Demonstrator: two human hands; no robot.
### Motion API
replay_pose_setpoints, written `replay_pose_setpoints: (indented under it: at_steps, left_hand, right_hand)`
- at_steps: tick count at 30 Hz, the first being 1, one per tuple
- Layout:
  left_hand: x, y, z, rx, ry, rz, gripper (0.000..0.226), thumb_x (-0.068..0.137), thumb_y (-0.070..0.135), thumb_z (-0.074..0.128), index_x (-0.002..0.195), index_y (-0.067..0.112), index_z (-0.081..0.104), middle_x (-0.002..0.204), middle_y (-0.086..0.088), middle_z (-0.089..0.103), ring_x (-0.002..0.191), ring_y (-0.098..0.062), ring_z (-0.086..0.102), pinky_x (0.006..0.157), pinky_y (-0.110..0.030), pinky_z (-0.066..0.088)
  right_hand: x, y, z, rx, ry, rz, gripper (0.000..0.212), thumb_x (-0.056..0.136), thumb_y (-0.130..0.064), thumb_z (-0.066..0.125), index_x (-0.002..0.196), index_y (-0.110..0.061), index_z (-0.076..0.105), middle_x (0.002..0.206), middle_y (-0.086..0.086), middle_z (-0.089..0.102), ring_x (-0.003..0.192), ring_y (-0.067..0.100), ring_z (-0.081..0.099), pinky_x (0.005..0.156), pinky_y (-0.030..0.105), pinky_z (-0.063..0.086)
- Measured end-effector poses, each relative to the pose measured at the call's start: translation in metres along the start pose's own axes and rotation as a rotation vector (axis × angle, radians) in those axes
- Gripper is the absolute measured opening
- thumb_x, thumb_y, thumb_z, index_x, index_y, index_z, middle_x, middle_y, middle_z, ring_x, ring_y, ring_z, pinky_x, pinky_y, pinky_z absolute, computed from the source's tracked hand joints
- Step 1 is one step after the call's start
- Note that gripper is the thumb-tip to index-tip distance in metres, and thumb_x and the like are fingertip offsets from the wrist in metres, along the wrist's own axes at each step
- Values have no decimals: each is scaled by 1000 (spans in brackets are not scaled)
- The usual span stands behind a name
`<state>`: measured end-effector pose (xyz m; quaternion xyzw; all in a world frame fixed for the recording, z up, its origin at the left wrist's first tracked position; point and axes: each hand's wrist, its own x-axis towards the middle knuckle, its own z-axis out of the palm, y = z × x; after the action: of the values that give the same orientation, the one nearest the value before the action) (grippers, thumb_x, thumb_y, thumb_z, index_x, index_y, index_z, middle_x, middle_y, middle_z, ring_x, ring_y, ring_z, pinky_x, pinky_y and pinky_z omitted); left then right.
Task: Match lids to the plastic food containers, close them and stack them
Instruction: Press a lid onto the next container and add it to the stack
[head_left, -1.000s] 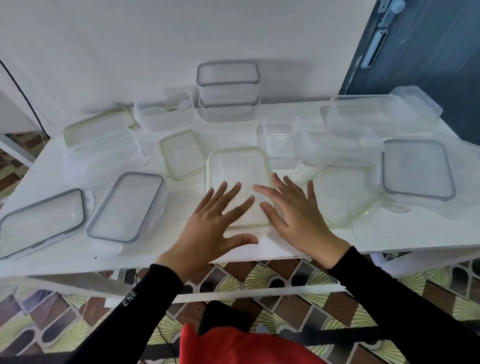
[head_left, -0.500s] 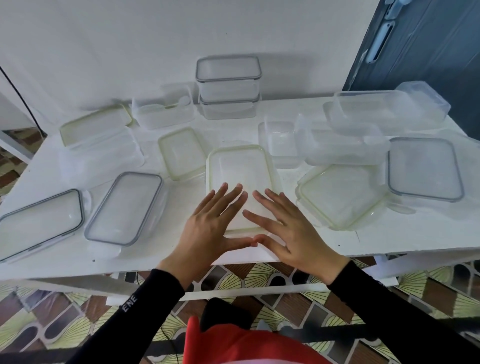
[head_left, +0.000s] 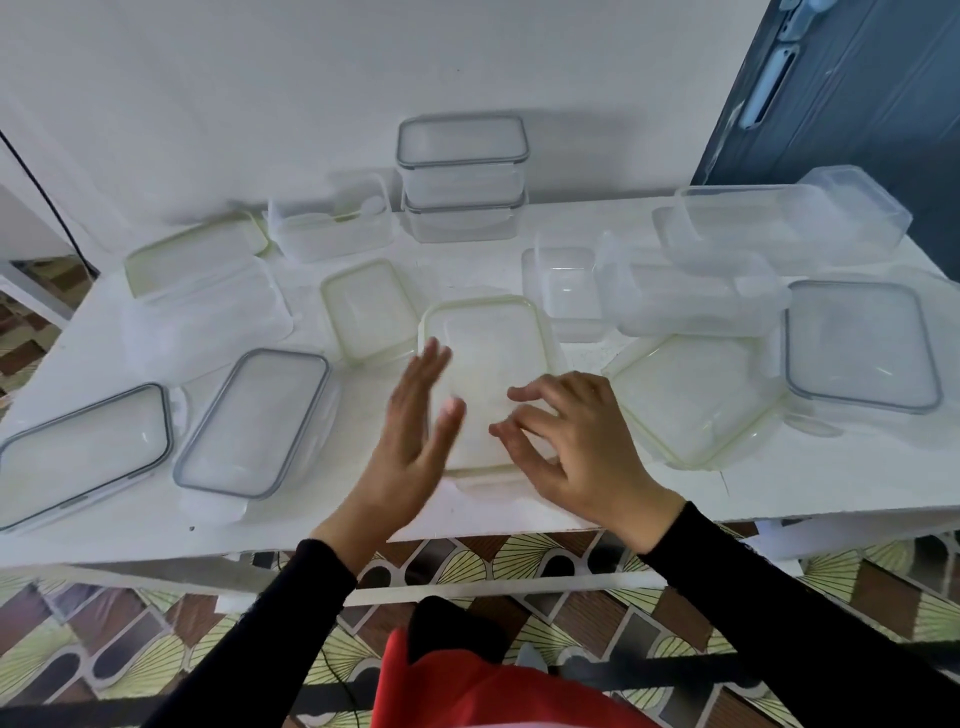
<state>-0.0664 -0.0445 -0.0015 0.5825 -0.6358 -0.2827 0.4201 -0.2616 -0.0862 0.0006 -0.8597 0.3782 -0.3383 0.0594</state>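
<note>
Item: green-rimmed container (head_left: 488, 364), lid on, centre front of table (head_left: 831, 478). Left hand (head_left: 410, 441): fingers straight, holding nothing, at its left edge. Right hand (head_left: 576, 447): fingers bent on the lid; whether they grip it, we cannot tell. We advise pressing evenly round the rim.

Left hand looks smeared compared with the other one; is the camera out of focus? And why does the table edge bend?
Head view: the left hand is smeared, likely motion blur rather than focus, since the right hand is sharper and the green-rimmed lid beneath them looks crisp. Head view: the front edge of the white table bows because of the wide-angle lens.
</note>
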Motion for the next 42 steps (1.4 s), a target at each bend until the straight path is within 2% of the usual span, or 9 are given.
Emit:
replay_pose_setpoints:
  at_steps: [2, 4, 8, 12, 19, 24, 27, 35, 42]
  left_hand:
    - [11, -8, -6, -177, 139, -319, 62, 95, 55, 46, 146, 22, 38, 149, 2, 43, 134, -12, 44, 107, -22, 38]
    - [21, -20, -14, -456, 95, -561, 58, 91, 47, 54, 135, 9, 52, 127, -10, 64, 113, -23, 63, 98, -38, 52]
    - [35, -22, -30, -844, -9, -819, 38, 84, 21, 63, 114, -3, 63, 111, -13, 67, 98, -23, 64, 87, -36, 57]
    - [45, -21, -35, -930, -129, -924, 30, 78, 18, 63, 104, 2, 62, 100, -11, 63, 104, -26, 56, 89, -42, 52]
    - [49, -13, -43, -903, -95, -874, 13, 95, 7, 53, 93, 0, 64, 78, -5, 71, 67, -12, 69, 66, -30, 61]
    - [46, -12, -49, -777, -126, -793, 27, 79, 17, 66, 102, 2, 66, 87, -4, 71, 76, -14, 68, 80, -31, 57]
    - [45, -8, -47, -702, -100, -761, 12, 92, 16, 60, 95, 6, 66, 83, -2, 68, 75, -16, 63, 81, -36, 53]
    - [41, -9, -54, -643, 8, -762, 15, 96, 14, 57, 100, 3, 66, 102, -11, 64, 93, -25, 59, 97, -45, 49]
    - [37, -5, -55, -680, -39, -765, 33, 88, 8, 65, 120, -1, 61, 114, -13, 71, 101, -23, 69, 85, -35, 57]
  right_hand:
    - [13, -2, 5, 34, 13, 45, 30, 93, -44, 57, 78, -20, 68, 95, -4, 62, 89, 18, 58, 92, 41, 40]
    - [22, 1, 11, 106, -80, 149, 32, 91, -51, 56, 91, -20, 65, 119, 1, 60, 117, 22, 54, 108, 46, 33]
    - [24, 5, 17, 154, -326, 377, 60, 91, -61, 48, 143, -32, 41, 165, 2, 1, 152, 19, -7, 120, 47, -4]
    - [24, 5, 13, 135, -399, 387, 66, 92, -64, 41, 150, -34, 29, 165, 0, -9, 150, 21, -18, 122, 48, 0]
    - [26, 0, 9, 124, -448, 400, 64, 93, -63, 42, 150, -36, 29, 165, -2, -9, 150, 19, -17, 120, 45, 8]
    - [30, 15, 6, 394, -187, 669, 58, 99, -41, 48, 151, -21, 31, 160, 10, 21, 148, 22, 18, 117, 31, 18]
    - [32, 19, 2, 402, -235, 786, 65, 97, -45, 52, 150, -12, 31, 140, 9, 46, 127, 16, 45, 96, 21, 32]
    - [46, 15, -4, 714, -300, 989, 65, 85, -41, 73, 135, -13, 43, 97, -1, 61, 84, 11, 64, 72, 27, 51]
    - [51, 28, -7, 1166, -369, 1237, 24, 79, -17, 77, 98, -9, 65, 91, 6, 72, 78, 19, 69, 57, 27, 54]
